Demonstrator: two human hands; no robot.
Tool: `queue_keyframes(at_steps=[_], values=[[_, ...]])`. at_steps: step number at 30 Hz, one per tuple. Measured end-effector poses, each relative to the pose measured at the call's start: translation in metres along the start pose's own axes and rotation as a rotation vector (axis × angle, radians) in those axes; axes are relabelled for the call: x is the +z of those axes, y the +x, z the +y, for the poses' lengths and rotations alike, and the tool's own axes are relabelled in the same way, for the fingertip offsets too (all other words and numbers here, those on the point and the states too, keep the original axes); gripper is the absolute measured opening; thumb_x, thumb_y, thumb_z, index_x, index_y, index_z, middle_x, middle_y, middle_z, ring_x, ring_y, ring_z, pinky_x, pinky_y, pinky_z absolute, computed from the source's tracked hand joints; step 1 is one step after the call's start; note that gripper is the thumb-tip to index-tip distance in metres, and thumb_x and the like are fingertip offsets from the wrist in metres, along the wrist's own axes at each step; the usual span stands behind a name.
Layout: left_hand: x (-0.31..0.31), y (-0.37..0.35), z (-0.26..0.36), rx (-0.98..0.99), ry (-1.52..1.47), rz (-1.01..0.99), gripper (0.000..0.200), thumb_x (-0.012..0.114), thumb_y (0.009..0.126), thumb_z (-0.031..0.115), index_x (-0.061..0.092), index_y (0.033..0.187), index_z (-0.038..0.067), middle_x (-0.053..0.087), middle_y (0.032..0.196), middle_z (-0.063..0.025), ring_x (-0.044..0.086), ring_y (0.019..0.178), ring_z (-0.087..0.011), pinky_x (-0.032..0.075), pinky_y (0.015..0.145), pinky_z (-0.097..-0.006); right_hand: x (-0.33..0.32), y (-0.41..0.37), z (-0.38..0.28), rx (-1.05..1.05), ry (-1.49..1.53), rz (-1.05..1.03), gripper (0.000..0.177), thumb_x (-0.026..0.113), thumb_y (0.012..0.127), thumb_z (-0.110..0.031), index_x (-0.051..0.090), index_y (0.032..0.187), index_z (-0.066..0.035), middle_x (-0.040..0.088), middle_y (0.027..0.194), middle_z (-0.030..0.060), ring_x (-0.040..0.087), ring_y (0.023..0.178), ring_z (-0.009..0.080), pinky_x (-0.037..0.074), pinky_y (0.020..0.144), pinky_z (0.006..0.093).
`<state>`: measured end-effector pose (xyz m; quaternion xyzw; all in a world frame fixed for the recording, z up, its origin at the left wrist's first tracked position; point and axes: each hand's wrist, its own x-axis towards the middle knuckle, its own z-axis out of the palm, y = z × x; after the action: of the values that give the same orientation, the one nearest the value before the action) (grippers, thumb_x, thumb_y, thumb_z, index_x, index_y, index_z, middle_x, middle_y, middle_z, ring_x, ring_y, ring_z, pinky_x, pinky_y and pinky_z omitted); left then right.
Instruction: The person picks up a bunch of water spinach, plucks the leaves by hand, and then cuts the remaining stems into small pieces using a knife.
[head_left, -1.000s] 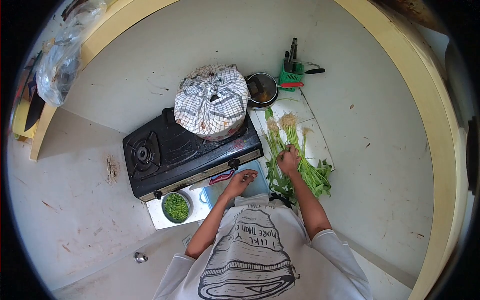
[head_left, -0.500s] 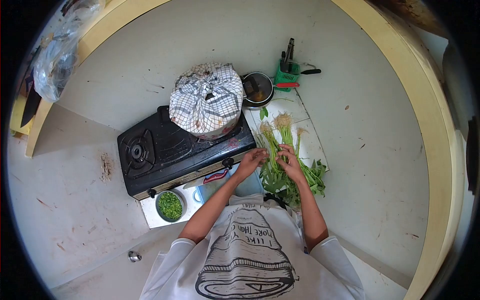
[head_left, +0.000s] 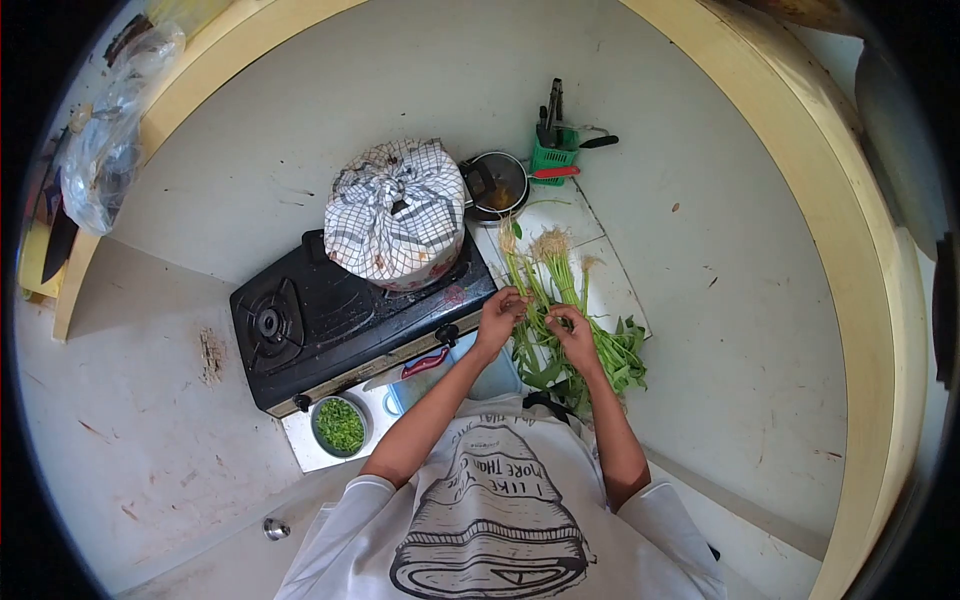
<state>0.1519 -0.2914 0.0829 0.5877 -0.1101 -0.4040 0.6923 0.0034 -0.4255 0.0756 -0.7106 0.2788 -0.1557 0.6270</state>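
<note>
Head cam, looking straight down: greens [head_left: 560, 272] lie on a white tile [head_left: 612, 285] just right of the stove [head_left: 330, 320], roots pointing away from the person, leaves by the belly. L hand [head_left: 499, 316] sits on the left side of the bunch, fingers closed on a few stalks. R hand [head_left: 575, 332] is right beside it, pinching stalks too, tho it's too small to see the exact grip. Pot [head_left: 395, 212] w/ a checked cloth over it sits on the right burner. Pan [head_left: 497, 185] and green basket [head_left: 550, 157] are behind the greens. Bowl [head_left: 341, 425] of chopped green stuff sits in front of the stove, red-handled knife [head_left: 425, 362] nearby.
</note>
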Motion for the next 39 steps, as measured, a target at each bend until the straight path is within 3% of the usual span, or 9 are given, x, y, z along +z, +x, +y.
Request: queue_keyframes(at_steps=[7,13,16,19,25,28,31,37,39], values=[[-0.001,-0.005,0.017,0.074,0.045,-0.034,0.011,0.06,0.102,0.01,0.062,0.113,0.007,0.072,0.11,-0.0022,0.064,0.103,-0.0111,0.05,0.089,-0.0292,-0.006,0.008,0.03,0.303,0.304,0.144,0.026,0.072,0.096,-0.015,0.066,0.117,-0.002,0.069,0.115,0.0045,0.064,0.098,0.0119,0.049,0.087,0.0309],[-0.02,-0.011,0.033,0.034,0.128,-0.242,0.016,0.056,0.105,0.012,0.062,0.119,0.006,0.069,0.115,-0.0028,0.062,0.111,-0.0132,0.048,0.098,-0.0309,0.0,0.017,0.02,-0.134,-0.406,0.381,0.041,0.07,0.098,-0.017,0.056,0.132,0.0,0.068,0.122,0.0123,0.066,0.104,0.0209,0.051,0.092,0.037],[-0.021,-0.015,0.037,0.031,0.084,-0.28,0.016,0.055,0.105,0.011,0.062,0.119,0.005,0.069,0.116,-0.0031,0.062,0.111,-0.0125,0.048,0.098,-0.0306,0.013,0.029,0.008,-0.312,-0.243,0.153,0.042,0.067,0.099,-0.015,0.053,0.136,0.0,0.069,0.122,0.015,0.067,0.106,0.0252,0.052,0.093,0.0386],[-0.02,-0.017,0.046,0.035,0.132,-0.296,0.016,0.054,0.106,0.01,0.061,0.119,0.005,0.069,0.115,-0.0033,0.062,0.111,-0.012,0.048,0.098,-0.0308,0.019,0.032,-0.004,-0.115,-0.154,-0.043,0.035,0.063,0.098,-0.015,0.06,0.129,0.001,0.073,0.108,0.0203,0.071,0.099,0.0332,0.052,0.089,0.0422],[-0.018,-0.021,0.086,0.181,0.121,-0.272,0.015,0.057,0.104,0.007,0.062,0.117,0.003,0.071,0.11,-0.0047,0.063,0.105,-0.0108,0.05,0.091,-0.0278,0.014,0.051,0.032,0.051,-0.324,-0.01,0.023,0.055,0.099,-0.012,0.067,0.112,0.003,0.073,0.085,0.0201,0.072,0.085,0.0375,0.055,0.083,0.0422],[-0.015,-0.027,0.111,0.19,0.083,-0.22,0.015,0.059,0.104,0.009,0.062,0.117,0.003,0.071,0.109,-0.004,0.063,0.103,-0.0093,0.05,0.089,-0.0268,0.001,0.057,0.049,0.227,-0.441,-0.029,0.028,0.052,0.105,-0.016,0.063,0.122,0.003,0.073,0.097,0.0202,0.072,0.091,0.0297,0.055,0.079,0.0406],[-0.012,-0.028,0.121,0.2,0.06,-0.182,0.015,0.06,0.104,0.01,0.063,0.117,0.003,0.072,0.109,-0.0034,0.064,0.103,-0.0089,0.05,0.089,-0.0271,0.001,0.053,0.059,-0.148,-0.655,0.154,0.034,0.053,0.106,-0.022,0.06,0.13,0.002,0.069,0.12,0.0216,0.069,0.107,0.0291,0.055,0.086,0.039],[0.006,-0.026,0.12,0.232,0.027,-0.14,0.014,0.059,0.105,0.012,0.064,0.117,0.004,0.073,0.11,-0.0034,0.065,0.103,-0.0083,0.051,0.087,-0.0273,0.009,0.015,-0.058,0.047,0.357,-0.035,0.05,0.07,0.1,-0.024,0.055,0.14,0.003,0.063,0.131,0.0191,0.061,0.12,0.0264,0.047,0.104,0.039],[0.012,-0.024,0.119,0.232,0.05,-0.13,0.017,0.06,0.106,0.015,0.063,0.119,0.005,0.072,0.112,-0.0038,0.064,0.104,-0.0084,0.051,0.088,-0.0274,0.01,0.005,-0.055,-0.054,0.111,-0.086,0.05,0.072,0.098,-0.02,0.056,0.139,0.002,0.066,0.126,0.0157,0.063,0.112,0.0228,0.05,0.098,0.036]])
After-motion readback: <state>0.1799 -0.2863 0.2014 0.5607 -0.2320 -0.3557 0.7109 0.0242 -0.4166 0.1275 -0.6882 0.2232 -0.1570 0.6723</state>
